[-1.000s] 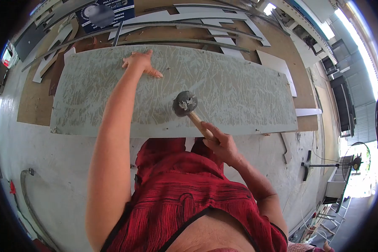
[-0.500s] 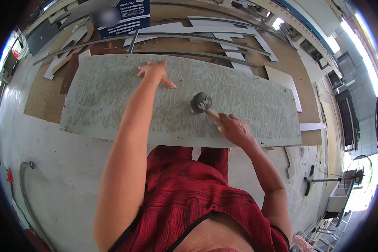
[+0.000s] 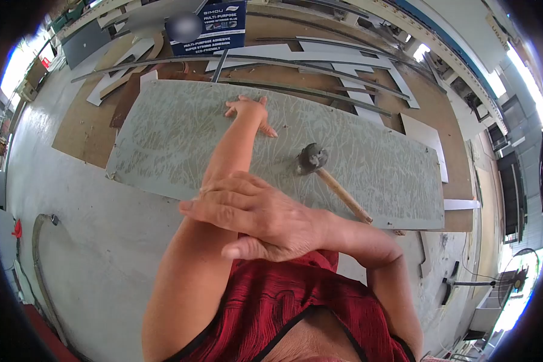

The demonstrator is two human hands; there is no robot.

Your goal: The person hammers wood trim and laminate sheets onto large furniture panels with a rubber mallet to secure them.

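Observation:
My left hand [image 3: 251, 113] rests with spread fingers on a grey-green patterned panel [image 3: 181, 133], near its far edge. My right hand [image 3: 259, 217] lies across my left forearm, its fingers stretched over the skin and the thumb apart, holding nothing. On the panel to the right lies a mallet [image 3: 344, 195] with a dark head and a wooden handle. The handle points toward the near edge, and no hand touches it. Small nail-like spots show along the panel's edges.
Beyond the panel, metal strips [image 3: 308, 90] and white board offcuts [image 3: 368, 99] lie on a brown board [image 3: 78, 136]. A blue adhesive box [image 3: 214, 27] stands at the back. A fan [image 3: 516, 279] is at the right and a hose [image 3: 36, 253] on the floor at left.
My right hand has let go of the mallet, which now lies on the panel, and has moved left onto my left forearm. My left hand stays on the panel. The view has shifted slightly.

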